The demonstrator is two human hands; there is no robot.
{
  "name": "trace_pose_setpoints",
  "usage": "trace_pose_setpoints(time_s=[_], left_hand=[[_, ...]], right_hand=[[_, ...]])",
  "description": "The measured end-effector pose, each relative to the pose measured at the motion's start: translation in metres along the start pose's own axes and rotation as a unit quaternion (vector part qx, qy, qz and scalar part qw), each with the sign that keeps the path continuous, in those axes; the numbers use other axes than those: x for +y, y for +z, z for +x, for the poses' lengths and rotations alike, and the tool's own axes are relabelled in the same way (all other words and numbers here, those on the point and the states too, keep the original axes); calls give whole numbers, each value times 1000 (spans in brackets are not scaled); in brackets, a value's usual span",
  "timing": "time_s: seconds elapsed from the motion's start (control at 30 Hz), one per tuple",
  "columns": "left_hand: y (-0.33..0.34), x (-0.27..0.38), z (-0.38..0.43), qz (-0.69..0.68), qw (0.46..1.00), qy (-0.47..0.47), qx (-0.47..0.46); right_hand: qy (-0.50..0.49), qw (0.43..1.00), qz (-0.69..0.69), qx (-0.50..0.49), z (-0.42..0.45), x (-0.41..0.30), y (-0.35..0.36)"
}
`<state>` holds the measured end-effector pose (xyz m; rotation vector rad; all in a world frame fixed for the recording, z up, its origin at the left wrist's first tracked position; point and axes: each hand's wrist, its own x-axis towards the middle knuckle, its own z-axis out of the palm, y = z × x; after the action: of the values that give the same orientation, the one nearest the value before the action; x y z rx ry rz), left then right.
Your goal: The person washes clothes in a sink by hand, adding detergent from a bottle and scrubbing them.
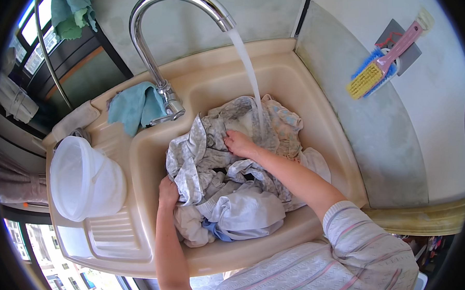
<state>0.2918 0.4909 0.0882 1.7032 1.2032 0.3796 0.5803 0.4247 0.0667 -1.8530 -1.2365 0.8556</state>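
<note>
Water runs from a chrome faucet [223,23] onto a heap of wet laundry in a beige sink [333,140]. My right hand [240,144] grips a grey-white patterned cloth [217,157] near the middle of the heap, close to the stream. At the sink's left side my left hand [168,192] is on the edge of the same patterned fabric, its fingers mostly hidden under it. A white garment [251,214] lies at the front of the heap, and a floral peach cloth [282,123] at the back right.
On the ribbed drainboard [111,232] at the left, a white plastic bucket [109,181] lies tilted. A teal cloth [131,106] is beside the faucet base, with a rolled light towel [75,120] farther left. Brushes, one with yellow bristles [366,81], hang on the right wall.
</note>
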Motion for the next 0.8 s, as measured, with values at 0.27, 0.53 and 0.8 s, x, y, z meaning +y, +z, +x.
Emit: trace_pose_setpoints(time_s=[0.27,0.53,0.8], left_hand=[[-1,27,-9,-132,988,-63,45],[-9,14,-8,-137,988,-33,71],[16,143,-47,114,927,324,153]], right_hand=[[186,842,502,-73,-63,4,-90],[130,794,593,23,-102,1,-147],[60,780,621,-48,-109,-45,-166]])
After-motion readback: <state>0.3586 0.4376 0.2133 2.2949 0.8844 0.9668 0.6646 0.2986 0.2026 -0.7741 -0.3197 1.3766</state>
